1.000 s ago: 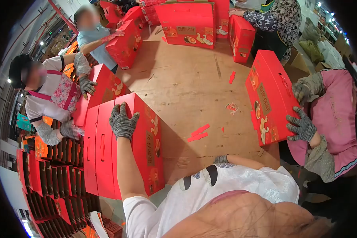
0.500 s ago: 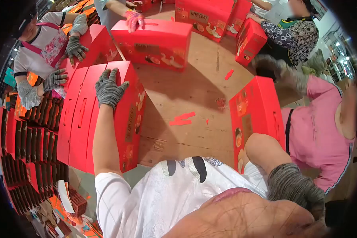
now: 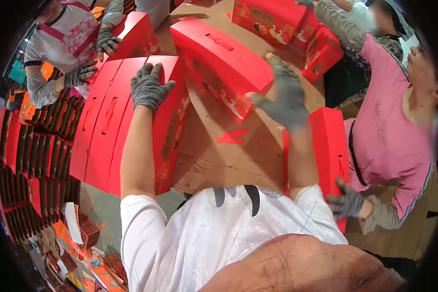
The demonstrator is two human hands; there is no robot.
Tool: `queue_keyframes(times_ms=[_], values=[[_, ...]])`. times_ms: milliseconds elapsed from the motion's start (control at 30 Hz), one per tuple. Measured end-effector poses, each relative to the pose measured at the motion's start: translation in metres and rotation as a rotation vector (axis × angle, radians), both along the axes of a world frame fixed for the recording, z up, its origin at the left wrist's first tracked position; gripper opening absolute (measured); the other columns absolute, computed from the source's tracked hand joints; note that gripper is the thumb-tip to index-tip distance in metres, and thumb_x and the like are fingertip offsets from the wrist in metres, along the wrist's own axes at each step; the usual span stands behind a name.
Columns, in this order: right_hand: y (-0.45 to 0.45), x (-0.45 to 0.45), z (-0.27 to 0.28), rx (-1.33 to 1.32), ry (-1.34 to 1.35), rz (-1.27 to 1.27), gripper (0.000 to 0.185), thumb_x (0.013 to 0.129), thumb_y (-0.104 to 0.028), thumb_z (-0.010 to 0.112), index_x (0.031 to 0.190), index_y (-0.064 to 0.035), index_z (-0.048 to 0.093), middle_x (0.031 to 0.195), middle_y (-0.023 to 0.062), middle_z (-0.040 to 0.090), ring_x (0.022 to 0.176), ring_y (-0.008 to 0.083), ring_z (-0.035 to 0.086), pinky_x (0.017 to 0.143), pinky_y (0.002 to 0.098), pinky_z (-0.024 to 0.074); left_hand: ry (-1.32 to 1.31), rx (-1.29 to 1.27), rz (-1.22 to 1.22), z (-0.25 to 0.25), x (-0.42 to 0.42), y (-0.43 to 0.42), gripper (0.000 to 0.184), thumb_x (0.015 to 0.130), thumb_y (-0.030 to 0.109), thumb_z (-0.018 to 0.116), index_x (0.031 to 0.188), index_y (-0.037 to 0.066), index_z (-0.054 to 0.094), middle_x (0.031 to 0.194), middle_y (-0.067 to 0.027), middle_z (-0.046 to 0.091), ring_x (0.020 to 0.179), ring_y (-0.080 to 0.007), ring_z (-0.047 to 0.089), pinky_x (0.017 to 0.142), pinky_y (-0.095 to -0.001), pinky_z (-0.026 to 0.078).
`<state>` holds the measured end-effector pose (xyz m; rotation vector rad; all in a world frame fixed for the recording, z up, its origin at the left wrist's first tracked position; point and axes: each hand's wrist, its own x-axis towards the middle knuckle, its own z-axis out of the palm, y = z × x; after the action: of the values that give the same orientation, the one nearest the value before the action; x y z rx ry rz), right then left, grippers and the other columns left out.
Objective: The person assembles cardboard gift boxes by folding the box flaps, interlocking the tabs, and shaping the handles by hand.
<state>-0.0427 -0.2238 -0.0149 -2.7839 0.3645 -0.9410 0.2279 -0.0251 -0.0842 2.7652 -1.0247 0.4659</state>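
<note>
My left hand, in a grey knit glove, lies with fingers spread on top of the end box in a row of upright red gift boxes. My right hand, gloved the same way and blurred by motion, is raised over the table with fingers apart. It is at the near right end of another red gift box, which stands at a slant with its strap handle on top. Whether that hand touches the box I cannot tell. Below my right forearm stands a further red gift box, partly hidden.
The wooden table bears red paper scraps. More red boxes stand at the far side. A co-worker's gloved hands are by the left boxes. A person in pink touches the right box. Stacked flat cartons fill the left.
My right hand has come up from the lower right to the slanted box. That box has turned, its right end now nearer me. A co-worker's red-patterned glove has left it.
</note>
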Motion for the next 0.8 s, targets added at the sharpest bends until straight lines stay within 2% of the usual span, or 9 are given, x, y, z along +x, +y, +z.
queue_keyframes(times_ms=[67, 100, 167, 233, 367, 433, 600, 767, 800], values=[[-0.028, 0.033, -0.050, -0.138, 0.447, -0.215, 0.112, 0.063, -0.068, 0.066, 0.142, -0.0011, 0.023, 0.145, 0.0196, 0.030, 0.131, 0.0408, 0.031, 0.107, 0.0479, 0.0253, 0.003, -0.001, -0.010, 0.000, 0.001, 0.001, 0.071, 0.070, 0.050, 0.069, 0.129, 0.015, 0.049, 0.133, -0.0123, 0.045, 0.123, -0.0279, 0.042, 0.100, -0.0432, 0.032], [-0.033, 0.046, -0.050, -0.136, 0.442, -0.216, 0.112, 0.063, -0.068, 0.066, 0.142, -0.0011, 0.023, 0.145, 0.0196, 0.030, 0.131, 0.0408, 0.031, 0.107, 0.0479, 0.0253, 0.009, -0.012, -0.020, 0.000, 0.001, 0.000, 0.071, 0.070, 0.050, 0.069, 0.129, 0.015, 0.049, 0.133, -0.0123, 0.045, 0.123, -0.0278, 0.042, 0.101, -0.0430, 0.032], [-0.036, 0.068, -0.048, -0.081, 0.755, -0.355, 0.112, 0.063, -0.065, 0.067, 0.146, -0.0109, 0.015, 0.148, 0.0205, 0.021, 0.132, 0.0411, 0.026, 0.107, 0.0525, 0.0232, 0.018, -0.011, -0.022, 0.001, 0.002, -0.001, 0.071, 0.071, 0.051, 0.068, 0.129, 0.015, 0.049, 0.133, -0.0122, 0.045, 0.123, -0.0279, 0.041, 0.101, -0.0431, 0.032], [-0.042, 0.086, -0.044, -0.017, 0.753, -0.415, 0.109, 0.063, -0.062, 0.068, 0.146, -0.0138, 0.016, 0.148, 0.0196, 0.022, 0.132, 0.0405, 0.027, 0.106, 0.0539, 0.0236, 0.101, 0.007, -0.006, 0.004, 0.002, -0.002, 0.072, 0.072, 0.051, 0.066, 0.132, 0.016, 0.047, 0.137, -0.0114, 0.041, 0.128, -0.0269, 0.035, 0.104, -0.0461, 0.026], [-0.028, 0.084, -0.030, 0.034, 0.827, -0.454, 0.103, 0.065, -0.058, 0.068, 0.147, -0.0220, 0.017, 0.146, 0.0172, 0.027, 0.130, 0.0402, 0.030, 0.103, 0.0548, 0.0264, 0.099, -0.032, -0.034, 0.000, 0.005, -0.001, 0.073, 0.072, 0.052, 0.066, 0.132, 0.016, 0.047, 0.137, -0.0116, 0.040, 0.129, -0.0267, 0.034, 0.105, -0.0458, 0.025], [-0.002, 0.063, -0.026, 0.045, 0.829, -0.497, 0.102, 0.063, -0.052, 0.071, 0.146, -0.0221, 0.019, 0.141, 0.0162, 0.032, 0.127, 0.0386, 0.033, 0.102, 0.0536, 0.0288, 0.067, -0.046, -0.047, 0.004, 0.003, 0.000, 0.070, 0.071, 0.052, 0.067, 0.129, 0.016, 0.049, 0.135, -0.0109, 0.042, 0.125, -0.0272, 0.038, 0.102, -0.0441, 0.029], [0.075, -0.052, -0.023, -0.029, 0.836, -0.537, 0.104, 0.061, -0.051, 0.073, 0.145, -0.0194, 0.021, 0.140, 0.0179, 0.033, 0.127, 0.0387, 0.033, 0.099, 0.0525, 0.0314, 0.132, -0.058, -0.039, 0.006, 0.000, 0.001, 0.072, 0.071, 0.053, 0.067, 0.130, 0.016, 0.048, 0.136, -0.0101, 0.042, 0.128, -0.0262, 0.035, 0.104, -0.0450, 0.026], [0.131, -0.165, -0.028, 0.138, 0.894, -0.591, 0.111, 0.057, -0.053, 0.075, 0.146, -0.0183, 0.017, 0.140, 0.0189, 0.033, 0.127, 0.0389, 0.034, 0.099, 0.0528, 0.0314, 0.117, -0.046, -0.033, 0.008, -0.001, 0.000, 0.069, 0.072, 0.051, 0.065, 0.128, 0.015, 0.049, 0.135, -0.0104, 0.043, 0.127, -0.0260, 0.037, 0.103, -0.0460, 0.027], [0.136, -0.178, -0.034, 0.156, 0.872, -0.593, 0.113, 0.056, -0.054, 0.075, 0.146, -0.0182, 0.016, 0.139, 0.0192, 0.033, 0.127, 0.0388, 0.034, 0.099, 0.0525, 0.0316, 0.102, -0.076, -0.044, 0.007, -0.002, 0.000, 0.062, 0.073, 0.049, 0.065, 0.124, 0.016, 0.053, 0.132, -0.0097, 0.046, 0.124, -0.0255, 0.040, 0.101, -0.0472, 0.029]])
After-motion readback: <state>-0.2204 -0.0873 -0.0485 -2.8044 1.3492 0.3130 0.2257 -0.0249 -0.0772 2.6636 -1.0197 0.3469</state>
